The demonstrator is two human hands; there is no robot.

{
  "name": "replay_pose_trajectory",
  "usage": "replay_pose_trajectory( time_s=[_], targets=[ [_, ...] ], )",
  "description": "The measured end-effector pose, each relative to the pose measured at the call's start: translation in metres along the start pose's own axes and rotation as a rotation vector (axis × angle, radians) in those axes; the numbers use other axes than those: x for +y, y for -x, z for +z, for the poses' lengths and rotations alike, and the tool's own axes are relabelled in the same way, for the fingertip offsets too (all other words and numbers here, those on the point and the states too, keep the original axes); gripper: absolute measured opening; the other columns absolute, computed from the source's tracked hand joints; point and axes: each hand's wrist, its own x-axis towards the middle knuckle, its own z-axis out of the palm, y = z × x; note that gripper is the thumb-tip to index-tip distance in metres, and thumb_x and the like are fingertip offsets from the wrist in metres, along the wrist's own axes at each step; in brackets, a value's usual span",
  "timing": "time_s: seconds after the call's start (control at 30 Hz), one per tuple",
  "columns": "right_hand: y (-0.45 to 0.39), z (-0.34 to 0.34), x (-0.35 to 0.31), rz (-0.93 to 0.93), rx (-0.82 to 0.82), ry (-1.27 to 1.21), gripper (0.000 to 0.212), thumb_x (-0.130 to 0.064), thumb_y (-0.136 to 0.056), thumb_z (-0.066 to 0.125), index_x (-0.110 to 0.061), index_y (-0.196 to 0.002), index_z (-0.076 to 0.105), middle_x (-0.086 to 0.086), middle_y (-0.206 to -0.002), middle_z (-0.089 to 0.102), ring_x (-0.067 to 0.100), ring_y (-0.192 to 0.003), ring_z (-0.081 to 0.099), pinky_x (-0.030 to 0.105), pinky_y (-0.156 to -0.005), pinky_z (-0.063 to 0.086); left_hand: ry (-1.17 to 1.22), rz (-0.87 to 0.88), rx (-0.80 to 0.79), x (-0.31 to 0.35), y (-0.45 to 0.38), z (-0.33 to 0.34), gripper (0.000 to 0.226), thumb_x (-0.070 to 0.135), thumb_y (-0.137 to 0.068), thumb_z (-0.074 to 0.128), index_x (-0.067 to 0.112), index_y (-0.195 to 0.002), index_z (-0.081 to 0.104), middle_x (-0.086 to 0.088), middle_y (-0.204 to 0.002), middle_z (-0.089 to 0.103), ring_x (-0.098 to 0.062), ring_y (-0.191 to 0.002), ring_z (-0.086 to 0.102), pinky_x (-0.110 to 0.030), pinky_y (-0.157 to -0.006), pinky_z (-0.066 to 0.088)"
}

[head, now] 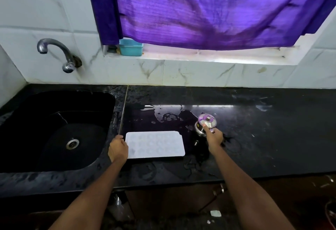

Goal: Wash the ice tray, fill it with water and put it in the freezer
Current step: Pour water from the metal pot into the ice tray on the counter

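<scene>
A white ice tray (156, 144) lies flat on the black counter (254, 138), just right of the sink (54, 129). My left hand (118, 149) grips the tray's left edge. My right hand (214, 137) holds a small steel lidded pot (206, 123) standing to the right of the tray, with the index finger laid across its lid. Whether the tray's cells hold water cannot be told.
A steel tap (54, 51) juts from the tiled wall above the sink. Water puddles (167, 115) spread on the counter behind the tray. A teal box (131, 47) sits on the window sill under a purple curtain (209, 11).
</scene>
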Motion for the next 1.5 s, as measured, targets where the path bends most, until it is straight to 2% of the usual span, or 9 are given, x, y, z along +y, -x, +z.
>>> replay_pose_trajectory(
  time_s=[0.17, 0.3, 0.53, 0.63, 0.77, 0.97, 1.13, 1.37, 1.5],
  targets=[
    [-0.002, -0.004, 0.012, 0.03, -0.071, -0.232, 0.032, -0.012, -0.079, 0.072, -0.009, -0.059, 0.047, -0.001, -0.06, 0.048, 0.011, -0.059, 0.042, 0.022, -0.053, 0.037, -0.006, -0.008, 0.051, -0.007, 0.006, 0.001, 0.03, 0.005, -0.094, 0.045, 0.006, -0.118, 0.062, -0.024, -0.117, 0.064, -0.041, -0.106, 0.061, -0.044, -0.086, 0.049],
    [-0.012, -0.018, 0.014, 0.027, -0.045, -0.273, 0.047, -0.012, -0.081, 0.069, -0.015, -0.05, 0.033, 0.002, -0.055, 0.033, 0.012, -0.054, 0.028, 0.024, -0.047, 0.029, 0.014, -0.033, 0.094, -0.009, 0.012, 0.002, 0.029, 0.005, -0.093, 0.045, 0.006, -0.116, 0.063, -0.024, -0.116, 0.064, -0.041, -0.106, 0.061, -0.044, -0.087, 0.049],
    [-0.011, -0.028, -0.001, -0.107, -0.286, -0.235, 0.051, -0.008, -0.08, 0.07, -0.017, -0.05, 0.03, 0.002, -0.057, 0.03, 0.013, -0.056, 0.025, 0.028, -0.054, 0.022, 0.011, -0.039, 0.077, -0.009, 0.025, 0.002, 0.029, 0.007, -0.093, 0.046, 0.005, -0.117, 0.062, -0.025, -0.115, 0.064, -0.041, -0.105, 0.06, -0.044, -0.087, 0.049],
    [0.001, -0.015, -0.023, -0.151, -0.395, -0.231, 0.048, -0.004, -0.079, 0.069, -0.016, -0.05, 0.033, 0.001, -0.052, 0.033, 0.012, -0.052, 0.03, 0.024, -0.051, 0.024, 0.015, -0.018, 0.026, -0.011, 0.027, -0.001, 0.026, 0.013, -0.094, 0.052, 0.003, -0.116, 0.062, -0.023, -0.113, 0.066, -0.039, -0.105, 0.062, -0.042, -0.085, 0.049],
    [0.03, 0.014, -0.052, -0.203, -0.581, -0.203, 0.045, -0.003, -0.08, 0.068, -0.016, -0.049, 0.038, -0.013, -0.039, 0.039, -0.002, -0.038, 0.035, 0.011, -0.04, 0.029, 0.038, 0.002, -0.074, -0.019, 0.023, -0.008, 0.023, 0.017, -0.092, 0.059, 0.001, -0.106, 0.068, -0.02, -0.106, 0.07, -0.036, -0.101, 0.064, -0.039, -0.083, 0.05],
    [0.067, 0.068, -0.071, -0.234, -0.742, -0.075, 0.048, -0.001, -0.079, 0.068, -0.018, -0.049, 0.035, -0.009, -0.044, 0.035, 0.005, -0.045, 0.032, 0.02, -0.049, 0.026, 0.049, -0.042, -0.247, -0.018, 0.007, -0.025, 0.02, 0.018, -0.087, 0.066, 0.003, -0.097, 0.073, -0.019, -0.104, 0.072, -0.033, -0.098, 0.068, -0.038, -0.087, 0.055],
    [0.079, 0.098, -0.074, -0.264, -0.769, 0.054, 0.048, -0.004, -0.078, 0.071, -0.02, -0.041, 0.044, -0.014, -0.043, 0.042, 0.004, -0.049, 0.042, 0.022, -0.055, 0.034, 0.057, -0.052, -0.356, -0.017, -0.008, -0.035, 0.021, 0.021, -0.08, 0.073, 0.007, -0.096, 0.074, -0.016, -0.103, 0.073, -0.028, -0.096, 0.071, -0.035, -0.087, 0.056],
    [0.092, 0.123, -0.083, -0.349, -0.757, 0.207, 0.055, -0.005, -0.076, 0.073, -0.023, -0.045, 0.031, -0.014, -0.034, 0.032, -0.001, -0.034, 0.029, 0.012, -0.039, 0.027, 0.186, -0.059, -0.423, -0.019, -0.025, -0.033, 0.017, 0.012, -0.08, 0.074, -0.001, -0.09, 0.073, -0.019, -0.098, 0.073, -0.03, -0.085, 0.073, -0.038, -0.074, 0.061],
    [0.094, 0.127, -0.087, -0.386, -0.746, 0.265, 0.055, -0.003, -0.076, 0.071, -0.022, -0.045, 0.03, -0.014, -0.033, 0.031, -0.001, -0.034, 0.03, 0.011, -0.039, 0.027, 0.188, -0.047, -0.445, -0.018, -0.03, -0.031, 0.022, 0.017, -0.083, 0.073, -0.004, -0.088, 0.073, -0.022, -0.095, 0.074, -0.026, -0.075, 0.071, -0.037, -0.073, 0.061]
  ],
)
